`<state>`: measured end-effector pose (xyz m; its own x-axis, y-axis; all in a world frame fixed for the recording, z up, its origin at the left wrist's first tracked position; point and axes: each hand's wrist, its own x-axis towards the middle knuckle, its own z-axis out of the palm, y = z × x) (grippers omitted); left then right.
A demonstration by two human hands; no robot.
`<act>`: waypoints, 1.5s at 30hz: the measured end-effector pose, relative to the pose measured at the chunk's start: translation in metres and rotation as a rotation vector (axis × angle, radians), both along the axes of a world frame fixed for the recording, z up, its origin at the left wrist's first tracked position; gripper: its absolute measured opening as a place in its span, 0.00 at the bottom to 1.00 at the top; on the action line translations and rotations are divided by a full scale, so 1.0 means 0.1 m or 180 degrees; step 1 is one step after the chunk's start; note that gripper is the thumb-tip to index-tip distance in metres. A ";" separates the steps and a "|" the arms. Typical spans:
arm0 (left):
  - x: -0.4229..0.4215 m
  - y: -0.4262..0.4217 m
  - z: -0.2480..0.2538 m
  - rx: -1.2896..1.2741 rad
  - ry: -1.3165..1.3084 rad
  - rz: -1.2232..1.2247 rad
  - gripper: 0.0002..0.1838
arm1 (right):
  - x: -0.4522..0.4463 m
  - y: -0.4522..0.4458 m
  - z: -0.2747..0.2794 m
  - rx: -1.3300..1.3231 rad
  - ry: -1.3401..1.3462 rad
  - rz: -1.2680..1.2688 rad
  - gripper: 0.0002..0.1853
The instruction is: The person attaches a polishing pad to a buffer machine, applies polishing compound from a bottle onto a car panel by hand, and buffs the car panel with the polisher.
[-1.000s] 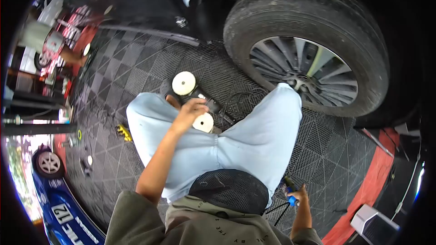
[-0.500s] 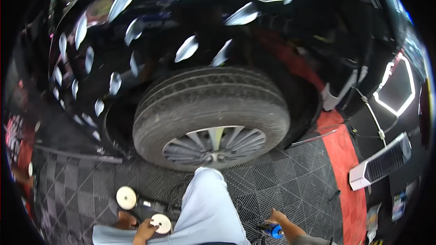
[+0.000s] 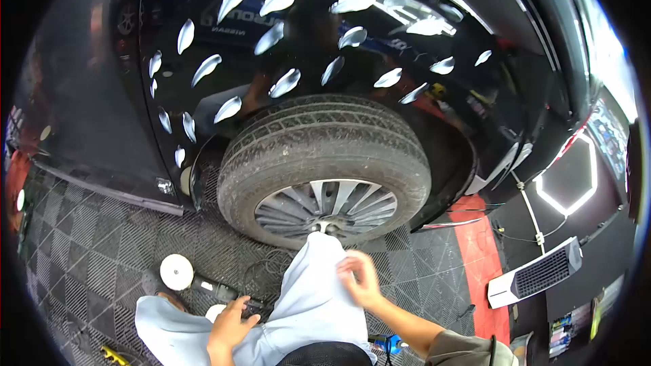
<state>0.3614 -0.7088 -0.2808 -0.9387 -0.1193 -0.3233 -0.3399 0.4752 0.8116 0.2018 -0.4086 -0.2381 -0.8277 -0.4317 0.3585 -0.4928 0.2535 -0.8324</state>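
Note:
My left hand (image 3: 232, 322) is open, with fingers apart, beside a white round pad (image 3: 215, 312) that it partly hides. Near its fingertips lies the dark body of a power tool (image 3: 252, 306). A second white pad (image 3: 177, 272), on another dark tool (image 3: 213, 289), rests on the floor further left. Over my right knee, my right hand (image 3: 361, 279) is raised, slightly blurred, its fingers apart and nothing visible in them. A blue tool (image 3: 390, 343) lies by my right thigh, partly hidden. Ahead is a car tyre (image 3: 325, 156) with a spoked rim.
The glossy black car panel (image 3: 305, 41) bears several pale, leaf-shaped marks, perhaps reflections. A white-framed unit (image 3: 536, 276) stands at the right near a red floor strip (image 3: 475, 257). A yellow object (image 3: 114, 356) lies at the lower left. Cables lie near the wheel.
The view has tilted up toward the car panel. My right hand has let go of the blue tool and risen over my knee. My left hand has stayed near the pad.

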 end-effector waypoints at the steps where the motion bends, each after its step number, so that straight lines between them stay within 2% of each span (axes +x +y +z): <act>1: 0.02 -0.03 0.07 0.0039 0.0125 0.0037 0.32 | 0.02 -0.17 0.06 0.0575 0.0471 0.0267 0.30; 3: 0.07 -0.11 0.17 0.0154 0.0218 0.0077 0.32 | 0.02 -0.47 0.34 0.1806 0.1315 0.0624 0.30; 5: 0.16 -0.21 0.23 0.0098 0.0463 0.0335 0.32 | -0.03 -0.51 0.24 0.1692 0.1171 0.0668 0.30; 7: 0.20 -0.27 0.23 0.0157 0.0571 0.0410 0.32 | -0.03 -0.52 0.20 0.1646 0.0648 0.0529 0.31; 11: 0.19 -0.33 0.40 0.0469 0.0679 0.0604 0.32 | -0.09 -0.55 0.18 0.1445 0.0850 0.0692 0.32; 13: 0.17 -0.37 0.45 0.0607 0.0538 0.0512 0.33 | -0.23 -0.51 0.54 0.1286 0.1888 0.0195 0.33; 15: 0.17 -0.37 0.43 0.0645 0.0414 0.0519 0.32 | -0.42 -0.48 1.33 0.1493 0.2998 -0.0751 0.38; 17: 0.17 -0.36 0.38 0.0367 0.0416 0.0448 0.32 | -0.71 -0.33 1.97 0.1349 0.3547 -0.1799 0.39; 19: 0.11 -0.32 0.40 0.0395 0.0493 0.0358 0.32 | -0.90 -0.27 2.50 0.1841 0.3949 -0.2735 0.39; 21: 0.05 -0.28 0.53 0.0547 0.0346 0.0329 0.33 | -1.08 -0.26 2.75 0.2098 0.4187 -0.3152 0.40; 23: -0.01 -0.22 0.46 0.0559 0.0431 0.0283 0.33 | -1.30 -0.26 2.75 0.2324 0.4226 -0.3267 0.44; 26: -0.04 -0.18 0.42 0.0367 0.0447 0.0124 0.33 | -1.19 -0.39 2.37 0.3259 0.3759 -0.2742 0.44; 27: -0.04 -0.18 0.39 0.0387 0.0427 0.0084 0.33 | -1.10 -0.34 2.30 0.3298 0.3772 -0.2583 0.44; 29: -0.08 -0.21 0.39 0.0401 0.0436 0.0122 0.33 | -1.04 -0.22 2.35 0.2630 0.3885 -0.2633 0.43; 31: -0.07 -0.21 0.39 0.0374 0.0258 0.0131 0.34 | -1.04 -0.24 2.64 0.2032 0.4020 -0.2650 0.41; 35: -0.10 -0.19 0.25 0.0333 0.0399 0.0046 0.34 | -1.30 -0.29 3.18 0.2175 0.4244 -0.3050 0.39; 36: -0.10 -0.18 0.26 0.0224 0.0415 0.0020 0.34 | -1.34 -0.34 3.16 0.2825 0.4107 -0.3291 0.38; 38: -0.08 -0.14 0.30 0.0230 0.0432 0.0024 0.34 | -1.08 -0.37 2.92 0.3013 0.3796 -0.2862 0.38; 39: -0.10 -0.14 0.31 0.0219 0.0471 0.0013 0.34 | -0.89 -0.31 2.71 0.2833 0.3524 -0.2506 0.36; 42: -0.09 -0.16 0.34 0.0193 0.0658 0.0115 0.33 | -0.40 -0.08 1.45 0.1585 0.2479 -0.1298 0.30; 44: -0.01 -0.25 0.35 0.0152 0.0771 0.0160 0.33 | 0.15 -0.04 0.52 0.1902 0.1387 -0.0392 0.27; 45: -0.01 -0.27 0.37 0.0035 0.0803 0.0229 0.33 | 0.45 -0.14 0.25 0.1978 0.0791 0.0049 0.26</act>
<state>0.3609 -0.7353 -0.2438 -0.9791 -0.1865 -0.0818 -0.1588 0.4478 0.8799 0.2467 -0.4227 -0.2131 -0.7446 -0.6307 0.2187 -0.6585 0.6405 -0.3951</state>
